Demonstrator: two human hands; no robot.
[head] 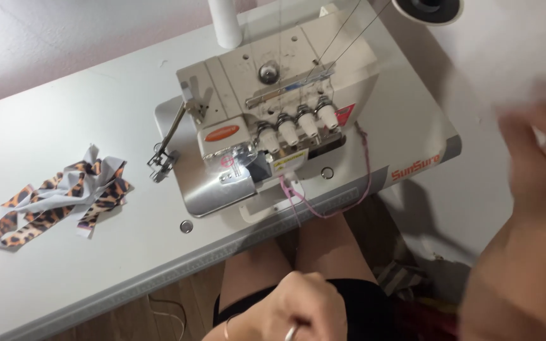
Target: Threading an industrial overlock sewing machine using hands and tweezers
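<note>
Head view: your left hand (298,306) sits low in the frame, over your lap and just off the front edge of the white table (64,265). Its fingers are curled inward, and a thin metallic object (291,333) shows at the fingers. It is too small to identify, and I cannot tell whether you are gripping it or merely wearing it. A thin bracelet (227,327) circles that wrist.

Your right hand (541,148) is raised at the right side of the frame, well apart from the machine. It is motion-blurred; whether it is open, closed or holding anything cannot be determined.

The overlock sewing machine (285,113) stands on the table ahead of you, off-white, with four tension dials (298,126) in a row across its front. Its presser foot (159,161) is at the machine's left end, with nothing under it. Neither hand touches the machine. A loose pink thread (349,202) hangs from the front of the machine, loops round its right side and reaches the table edge.

A small heap of leopard-print fabric strips (61,199), with grey reverse sides showing, lies on the table well to the left of the machine, untouched. A white thread cone (225,25) stands behind the machine at the top of the frame.
</note>
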